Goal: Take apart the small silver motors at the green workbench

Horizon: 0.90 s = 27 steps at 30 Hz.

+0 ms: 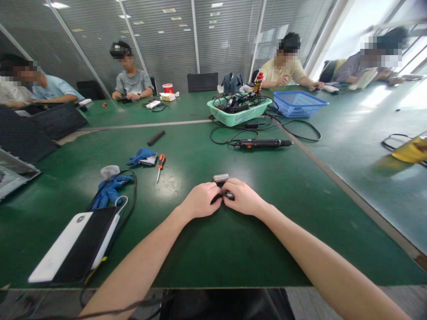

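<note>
My left hand point(203, 201) and my right hand point(246, 198) meet over the green table point(233, 249), fingers curled inward. Between them is a small dark object point(229, 195) with a rounded, shiny end showing at my right fingers. Its dark part also reaches my left fingers, and both hands are closed on it. Fingers cover most of it, so its kind cannot be made out. Just beyond my fingertips lies a short silver metal cylinder point(220, 178).
An orange-handled screwdriver point(161, 162), blue gloves point(110, 191) and a white-and-black flat device point(75, 244) lie leftward. Farther off are a black corded power screwdriver point(263, 143), a green basket point(233, 118) of tools and a blue basket point(298, 106). Several people sit around.
</note>
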Available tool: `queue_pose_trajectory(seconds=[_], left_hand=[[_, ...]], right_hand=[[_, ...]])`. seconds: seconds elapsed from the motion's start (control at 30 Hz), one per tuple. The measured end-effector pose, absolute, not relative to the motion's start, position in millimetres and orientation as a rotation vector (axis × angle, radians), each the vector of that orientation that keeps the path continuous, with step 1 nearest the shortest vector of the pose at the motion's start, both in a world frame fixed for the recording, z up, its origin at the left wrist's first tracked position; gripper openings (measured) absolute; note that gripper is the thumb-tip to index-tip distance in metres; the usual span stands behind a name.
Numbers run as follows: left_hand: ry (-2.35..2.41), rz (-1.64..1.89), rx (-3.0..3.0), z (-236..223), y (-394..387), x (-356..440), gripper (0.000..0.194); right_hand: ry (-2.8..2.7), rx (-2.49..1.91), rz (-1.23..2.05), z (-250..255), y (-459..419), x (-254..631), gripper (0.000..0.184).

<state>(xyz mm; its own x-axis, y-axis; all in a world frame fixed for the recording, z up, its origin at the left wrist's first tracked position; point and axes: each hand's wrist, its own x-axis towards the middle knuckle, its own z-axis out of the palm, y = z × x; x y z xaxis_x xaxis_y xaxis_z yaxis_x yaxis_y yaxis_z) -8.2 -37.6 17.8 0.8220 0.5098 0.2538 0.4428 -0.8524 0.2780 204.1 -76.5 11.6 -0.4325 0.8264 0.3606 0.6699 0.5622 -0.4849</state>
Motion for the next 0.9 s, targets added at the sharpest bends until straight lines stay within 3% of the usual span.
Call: queue_pose_trajectory(seconds=[0.9], left_hand=[[0.751,0.505,2.786,17.9,-38.3,-9.1,0.014]], right_hand=[[-2.198,-1.182,0.39,8.4,-77.8,203.0,0.011]])
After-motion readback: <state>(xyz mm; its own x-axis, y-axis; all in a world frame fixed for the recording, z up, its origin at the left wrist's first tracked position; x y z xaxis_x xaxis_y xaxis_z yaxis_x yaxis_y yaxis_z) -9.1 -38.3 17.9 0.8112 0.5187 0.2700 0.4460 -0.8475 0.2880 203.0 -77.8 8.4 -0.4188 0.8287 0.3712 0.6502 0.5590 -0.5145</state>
